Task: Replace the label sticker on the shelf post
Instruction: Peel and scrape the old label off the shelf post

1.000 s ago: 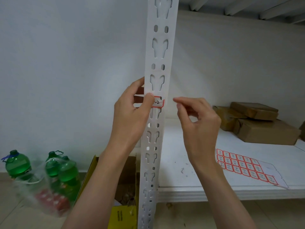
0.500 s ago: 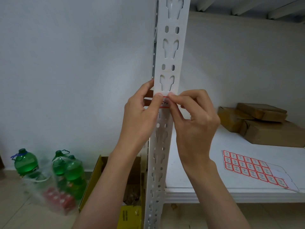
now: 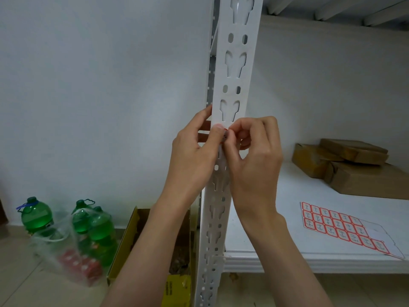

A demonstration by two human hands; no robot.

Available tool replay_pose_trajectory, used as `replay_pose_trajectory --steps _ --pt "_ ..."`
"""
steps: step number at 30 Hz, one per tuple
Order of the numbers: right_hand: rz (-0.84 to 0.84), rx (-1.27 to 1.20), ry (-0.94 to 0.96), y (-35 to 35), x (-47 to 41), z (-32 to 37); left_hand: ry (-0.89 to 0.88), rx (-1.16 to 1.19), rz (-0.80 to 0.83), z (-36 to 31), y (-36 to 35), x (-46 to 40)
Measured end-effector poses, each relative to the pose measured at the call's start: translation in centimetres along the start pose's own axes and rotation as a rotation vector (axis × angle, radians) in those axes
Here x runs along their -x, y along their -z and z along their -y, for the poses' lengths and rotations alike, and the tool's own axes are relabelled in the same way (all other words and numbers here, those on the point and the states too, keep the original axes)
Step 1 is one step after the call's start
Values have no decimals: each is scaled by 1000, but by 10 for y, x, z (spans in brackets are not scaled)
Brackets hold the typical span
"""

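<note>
A white slotted shelf post runs up the middle of the view. A small red-edged label sticker sits on its front face at mid height, mostly covered by fingers. My left hand grips the post from the left, with its thumb pressing on the sticker's left end. My right hand is curled against the post's right side, and its thumb and fingertips pinch the sticker's right part. A sheet of red-edged stickers lies on the white shelf board to the right.
Brown cardboard parcels are stacked at the back right of the shelf. On the floor to the left stand green bottles in a clear bag, and a yellow open box sits beside the post's foot.
My right hand came in from the right, closed onto the sticker and now curls tighter over it. My left hand stayed on the post with its thumb on the sticker.
</note>
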State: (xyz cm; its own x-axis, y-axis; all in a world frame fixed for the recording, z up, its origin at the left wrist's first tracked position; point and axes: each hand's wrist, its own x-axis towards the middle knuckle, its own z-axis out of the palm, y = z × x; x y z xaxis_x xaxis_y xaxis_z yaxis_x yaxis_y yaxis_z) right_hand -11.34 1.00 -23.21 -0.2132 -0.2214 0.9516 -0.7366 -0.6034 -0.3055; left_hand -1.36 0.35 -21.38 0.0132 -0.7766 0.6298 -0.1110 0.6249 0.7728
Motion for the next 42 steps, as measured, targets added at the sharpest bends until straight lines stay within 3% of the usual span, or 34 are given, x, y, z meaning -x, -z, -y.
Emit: replay_pose_trajectory --steps 12,42 --pt "21 -24 69 -5 2 -2 -55 -49 33 1 1 1" --pt "101 -130 -41 1 1 -3 -71 -119 63 6 8 -1"
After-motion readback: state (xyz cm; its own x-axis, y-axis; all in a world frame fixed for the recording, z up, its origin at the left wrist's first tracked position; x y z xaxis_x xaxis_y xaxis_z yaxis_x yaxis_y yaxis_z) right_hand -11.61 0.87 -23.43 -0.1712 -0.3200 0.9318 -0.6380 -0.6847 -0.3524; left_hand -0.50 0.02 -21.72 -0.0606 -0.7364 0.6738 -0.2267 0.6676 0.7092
